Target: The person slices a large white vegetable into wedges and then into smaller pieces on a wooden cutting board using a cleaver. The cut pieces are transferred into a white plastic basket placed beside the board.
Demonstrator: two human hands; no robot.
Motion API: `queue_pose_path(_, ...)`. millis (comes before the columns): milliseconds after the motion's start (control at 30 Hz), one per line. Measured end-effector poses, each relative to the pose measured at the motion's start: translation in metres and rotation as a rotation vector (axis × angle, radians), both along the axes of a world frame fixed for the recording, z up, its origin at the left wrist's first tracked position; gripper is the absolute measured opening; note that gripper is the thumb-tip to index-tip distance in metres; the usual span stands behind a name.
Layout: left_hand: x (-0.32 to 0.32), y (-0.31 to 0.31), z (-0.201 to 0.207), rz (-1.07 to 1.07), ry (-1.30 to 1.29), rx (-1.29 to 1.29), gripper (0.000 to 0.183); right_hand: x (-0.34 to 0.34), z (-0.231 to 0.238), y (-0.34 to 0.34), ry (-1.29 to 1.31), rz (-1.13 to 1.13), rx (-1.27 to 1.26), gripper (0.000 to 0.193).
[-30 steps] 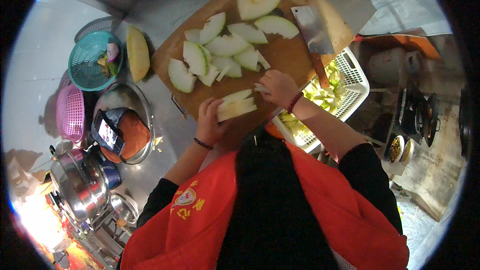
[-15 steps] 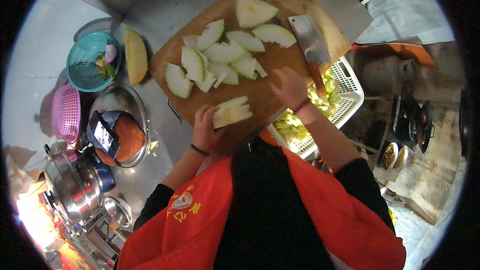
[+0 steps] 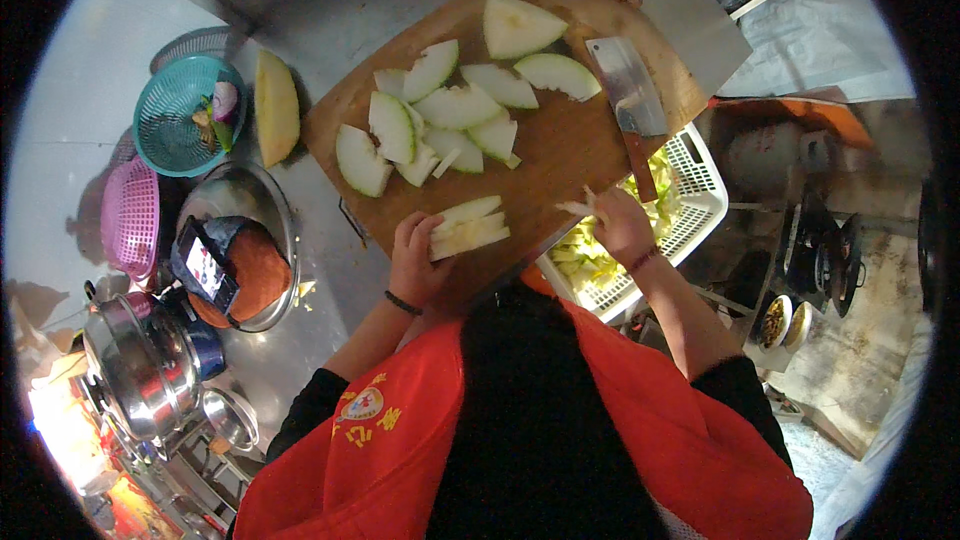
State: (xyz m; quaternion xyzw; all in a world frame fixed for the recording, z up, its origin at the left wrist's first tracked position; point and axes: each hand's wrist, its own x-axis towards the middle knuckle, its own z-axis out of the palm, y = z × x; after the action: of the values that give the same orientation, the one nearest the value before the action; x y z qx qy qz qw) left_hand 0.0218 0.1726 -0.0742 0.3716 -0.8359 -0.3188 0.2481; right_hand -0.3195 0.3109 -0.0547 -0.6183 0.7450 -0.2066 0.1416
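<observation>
A wooden cutting board (image 3: 560, 155) carries several pale melon slices (image 3: 440, 115) with green rind. My left hand (image 3: 415, 262) presses on a small stack of melon slices (image 3: 468, 231) at the board's near edge. At the board's right edge, beside the white basket (image 3: 700, 195), my right hand (image 3: 618, 225) pinches a thin pale strip (image 3: 577, 207). Farther up the board a cleaver (image 3: 628, 90) lies flat, with no hand on it.
Pale trimmings fill the white basket. On the counter to the left are a yellowish melon wedge (image 3: 275, 105), a teal basket (image 3: 185, 115), a pink basket (image 3: 130, 215), a metal bowl (image 3: 275, 220) with a phone (image 3: 205, 268) on it, and steel pots (image 3: 140, 370). A stove (image 3: 820, 250) is at right.
My right hand has left the slice stack and moved right toward the basket with a thin strip. My left hand stays on the stack.
</observation>
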Motion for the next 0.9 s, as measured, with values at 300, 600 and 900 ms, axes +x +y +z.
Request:
queue_pose_path(300, 0.001, 0.001, -0.005, 0.004, 0.021, -0.002, 0.065, 0.033, 0.002, -0.018, 0.049, -0.196, -0.141, 0.040)
queue_pose_path(600, 0.002, 0.004, -0.002, 0.016, -0.002, -0.006, 0.065, 0.060, -0.026, -0.107, -0.012, -0.095, -0.094, 0.028)
queue_pose_path(900, 0.003, 0.003, -0.003, 0.013, 0.009, 0.019, 0.063, 0.016, 0.031, 0.033, 0.145, -0.212, -0.009, 0.036)
